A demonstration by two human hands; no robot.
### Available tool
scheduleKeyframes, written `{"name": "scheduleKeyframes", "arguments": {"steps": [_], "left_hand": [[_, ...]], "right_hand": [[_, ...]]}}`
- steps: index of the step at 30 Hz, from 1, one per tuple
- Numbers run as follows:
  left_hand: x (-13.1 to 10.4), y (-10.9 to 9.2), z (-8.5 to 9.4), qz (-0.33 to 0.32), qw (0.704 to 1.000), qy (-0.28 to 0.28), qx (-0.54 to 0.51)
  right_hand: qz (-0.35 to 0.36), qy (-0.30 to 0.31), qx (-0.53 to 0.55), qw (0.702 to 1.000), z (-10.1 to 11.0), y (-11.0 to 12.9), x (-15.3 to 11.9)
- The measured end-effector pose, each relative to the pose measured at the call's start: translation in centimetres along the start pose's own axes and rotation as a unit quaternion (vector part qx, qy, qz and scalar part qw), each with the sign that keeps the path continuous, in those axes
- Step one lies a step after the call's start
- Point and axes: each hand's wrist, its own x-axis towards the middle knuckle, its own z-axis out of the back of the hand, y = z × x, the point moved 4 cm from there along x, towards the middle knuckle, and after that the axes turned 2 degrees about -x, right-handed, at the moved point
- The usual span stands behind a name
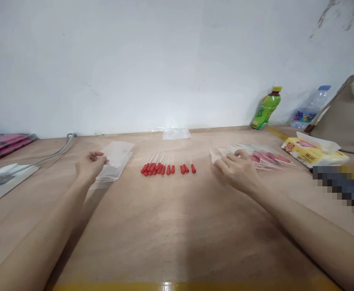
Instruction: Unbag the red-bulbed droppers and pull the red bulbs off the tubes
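Note:
My left hand (pixel 89 166) is at the left stack of clear plastic bags (pixel 116 155), its fingers loosely curled and a little apart, with nothing visible in them. On the right, my right hand (pixel 237 169) lies over a fanned pile of clear bags (pixel 266 158) with red showing inside. Its fingertips are closed at the left edge of a bag; the thumb is mostly hidden. Between my hands lies a row of droppers (pixel 157 167) with red bulbs towards me and thin clear stems pointing at the wall. Three droppers (pixel 186 168) sit slightly apart at the row's right end.
Against the wall lies a clear bag (pixel 177 134). At right are a green bottle (pixel 267 108), a clear bottle (pixel 310 107), a yellow tissue pack (pixel 313 151) and a beige bag (pixel 345 117). A power strip (pixel 9 180) with cables and pink packs (pixel 8 143) occupy the left.

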Motion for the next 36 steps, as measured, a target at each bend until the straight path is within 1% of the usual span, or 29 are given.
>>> {"name": "scheduleKeyframes", "arguments": {"steps": [2,4,6,8,10,11,12,13,14,15,16,17,19,21,22,23,25,26,27,28,30,32,34,36], "left_hand": [[0.4,1.3,0.6,0.013,0.998,0.025,0.063],[0.5,2.1,0.9,0.014,0.992,0.048,0.119],[0.4,2.2,0.9,0.004,0.985,0.057,0.16],[0.0,1.6,0.6,-0.019,0.98,0.044,0.192],[-1.0,-0.1,-0.1,-0.085,0.972,0.015,0.218],[-1.8,-1.2,-0.6,-0.14,0.964,0.0,0.224],[-2.9,-2.5,-1.3,-0.205,0.956,0.003,0.212],[-4.2,-3.8,-1.9,-0.262,0.949,0.007,0.175],[-5.7,-5.1,-2.7,-0.317,0.937,0.052,0.136],[-7.2,-6.2,-3.4,-0.358,0.922,0.106,0.101],[-8.9,-7.1,-4.2,-0.388,0.901,0.181,0.077],[-10.5,-7.8,-4.8,-0.402,0.877,0.261,0.049],[-13.0,-8.6,-5.4,-0.379,0.84,0.387,-0.023],[-14.4,-8.7,-5.8,-0.306,0.811,0.49,-0.091],[-14.8,-8.5,-5.9,-0.261,0.797,0.532,-0.114],[-15.1,-8.3,-6.1,-0.214,0.783,0.57,-0.13],[-15.3,-7.7,-6.3,-0.126,0.752,0.627,-0.157],[-15.2,-7.4,-6.5,-0.09,0.74,0.644,-0.17],[-15.1,-7.2,-6.6,-0.058,0.734,0.652,-0.181],[-15.0,-7.0,-6.8,-0.032,0.734,0.653,-0.183],[-14.9,-6.6,-7.2,-0.009,0.747,0.642,-0.171],[-15.0,-6.3,-7.7,-0.009,0.761,0.631,-0.151],[-15.0,-6.1,-8.1,-0.018,0.774,0.616,-0.146],[-14.7,-5.8,-8.3,-0.024,0.79,0.597,-0.138]], "right_hand": [[0.066,0.017,0.04,0.997,0.4,1.6,0.2],[0.106,0.032,0.079,0.991,0.7,3.0,0.1],[0.137,0.059,0.129,0.98,0.9,4.1,-0.2],[0.167,0.092,0.205,0.96,1.4,5.0,-0.5],[0.196,0.119,0.3,0.926,2.3,5.9,-0.8],[0.208,0.13,0.349,0.904,2.9,6.4,-0.9],[0.217,0.136,0.395,0.882,3.5,6.8,-1.0],[0.222,0.136,0.436,0.861,4.1,7.2,-1.0],[0.215,0.131,0.474,0.844,4.6,7.5,-1.0],[0.194,0.122,0.512,0.828,4.9,7.7,-1.0],[0.158,0.107,0.55,0.813,5.0,7.7,-0.9],[0.11,0.084,0.585,0.799,5.0,7.6,-0.8],[-0.005,0.035,0.648,0.761,4.2,7.1,-0.7],[-0.104,0.013,0.705,0.701,2.9,6.8,-0.7],[-0.148,0.023,0.733,0.664,2.0,6.8,-0.7],[-0.19,0.05,0.758,0.622,1.0,7.0,-0.8],[-0.269,0.101,0.789,0.544,-0.8,7.6,-0.9],[-0.302,0.114,0.796,0.512,-1.7,7.9,-1.1],[-0.328,0.118,0.802,0.485,-2.4,8.1,-1.2],[-0.345,0.115,0.809,0.462,-3.0,8.3,-1.2],[-0.361,0.106,0.823,0.425,-3.8,8.6,-1.2],[-0.368,0.111,0.829,0.406,-4.2,8.6,-1.1],[-0.366,0.129,0.832,0.397,-4.3,8.5,-1.0],[-0.353,0.155,0.834,0.395,-4.1,8.3,-0.9]]}}
